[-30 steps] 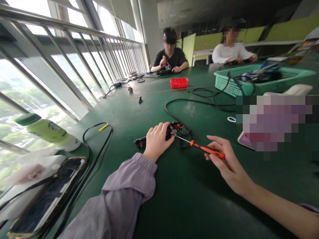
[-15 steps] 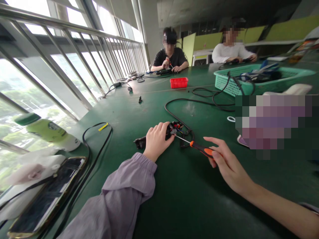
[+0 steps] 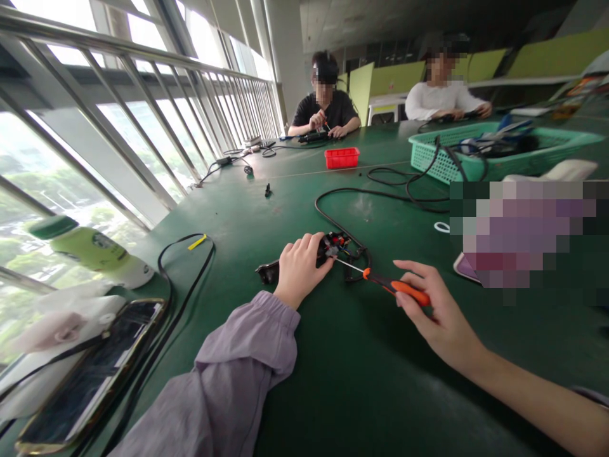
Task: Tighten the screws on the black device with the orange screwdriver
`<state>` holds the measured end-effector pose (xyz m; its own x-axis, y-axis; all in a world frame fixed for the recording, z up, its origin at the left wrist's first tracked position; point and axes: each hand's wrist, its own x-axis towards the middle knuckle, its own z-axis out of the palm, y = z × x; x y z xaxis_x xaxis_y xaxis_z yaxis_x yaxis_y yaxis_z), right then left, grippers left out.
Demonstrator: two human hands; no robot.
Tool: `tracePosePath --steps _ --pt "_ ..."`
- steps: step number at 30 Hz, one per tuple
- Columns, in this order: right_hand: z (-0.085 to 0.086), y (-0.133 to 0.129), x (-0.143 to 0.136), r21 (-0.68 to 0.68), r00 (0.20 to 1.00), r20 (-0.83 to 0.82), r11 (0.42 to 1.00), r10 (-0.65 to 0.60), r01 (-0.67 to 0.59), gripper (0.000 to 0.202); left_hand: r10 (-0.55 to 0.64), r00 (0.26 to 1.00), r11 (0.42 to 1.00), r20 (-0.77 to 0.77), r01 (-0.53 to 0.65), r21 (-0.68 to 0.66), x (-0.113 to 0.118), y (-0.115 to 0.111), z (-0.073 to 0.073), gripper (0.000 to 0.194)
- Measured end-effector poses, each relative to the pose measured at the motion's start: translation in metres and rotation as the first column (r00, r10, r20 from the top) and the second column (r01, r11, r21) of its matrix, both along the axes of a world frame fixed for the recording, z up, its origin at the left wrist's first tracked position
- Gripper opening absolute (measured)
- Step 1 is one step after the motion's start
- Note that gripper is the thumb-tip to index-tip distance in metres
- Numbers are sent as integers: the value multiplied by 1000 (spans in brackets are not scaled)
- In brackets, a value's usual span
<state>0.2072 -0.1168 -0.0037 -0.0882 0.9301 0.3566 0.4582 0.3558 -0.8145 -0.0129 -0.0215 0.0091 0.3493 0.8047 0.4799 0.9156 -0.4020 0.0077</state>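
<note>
My left hand [image 3: 302, 266] is wrapped over a black corded device [image 3: 269, 271] lying on the green table, pressing it down. At the device's right end, an opened part shows red, grey and coloured wiring [image 3: 337, 244]. My right hand [image 3: 440, 311] grips the orange and black handle of a screwdriver [image 3: 390, 285], thumb below and fingers above. The screwdriver's thin shaft points left, its tip at the exposed parts beside my left thumb. What exactly the tip touches is too small to tell. A black cable [image 3: 328, 219] runs from the device toward the back right.
A green basket [image 3: 431, 158] of cables and tools stands at back right, a red tray [image 3: 341, 158] further left. A bottle [image 3: 95, 251] and a phone [image 3: 95, 374] lie at left by a black strap [image 3: 188, 298]. Two people [image 3: 323, 105] sit across the table.
The right hand's fingers have shifted on the screwdriver: the thumb moved back and lower, and more of the orange handle shows. My left hand and the device have stayed put.
</note>
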Motion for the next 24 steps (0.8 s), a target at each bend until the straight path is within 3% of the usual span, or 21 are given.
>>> tracePosePath --steps 3,9,15,21,24 --pt "1 -1 0 73 1000 8 997 -20 19 38 4 1000 1000 0 -4 -11 0 0 1 40" --pt "3 -4 -1 -39 999 -2 998 46 -46 35 23 1000 999 7 -23 -28 2 -2 2 38" --pt "1 -2 -1 44 1000 7 999 9 -9 41 27 1000 999 9 -27 -25 2 -2 2 36" --pt "3 -3 -2 -79 1000 22 997 -12 14 35 45 999 998 17 -44 -35 4 -2 4 35" --pt "3 -1 -3 4 1000 9 1000 -15 15 36 52 999 998 12 -51 -36 4 -2 4 34"
